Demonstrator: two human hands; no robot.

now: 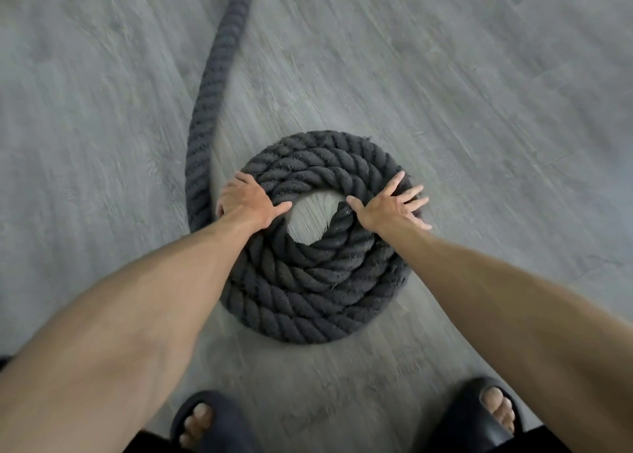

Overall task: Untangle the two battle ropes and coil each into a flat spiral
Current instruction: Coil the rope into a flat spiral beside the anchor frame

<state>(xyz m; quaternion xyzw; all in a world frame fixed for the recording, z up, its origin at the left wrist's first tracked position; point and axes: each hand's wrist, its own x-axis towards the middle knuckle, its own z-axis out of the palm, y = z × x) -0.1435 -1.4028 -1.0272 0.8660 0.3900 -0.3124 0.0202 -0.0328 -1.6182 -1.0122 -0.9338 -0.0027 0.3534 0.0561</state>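
While the spiral is only partly wound, the free tail of the dark battle rope runs from the top of the frame down its left-centre over the grey floor. It stands apart from the coil higher up and bends in to join it at the lower left. The left grip lies on the coil's left side, thumb pointing to the bare centre and fingers bent over the outer rim; whether they clasp the rope or merely press on it cannot be told. The coil lies flat at mid-frame, about three turns round an open hole in which the frayed inner end shows. The right grip is released, palm down, fingers spread across the turns on the right side. Only one rope is in view. Judgement: the step in hand is turning the coil to draw in the tail. To do it well, both palms should bear down evenly so that no turn rides up over its neighbour. The coil should be turned in short arcs, and the incoming tail fed snug against the outer turn, closing the gap at the left.
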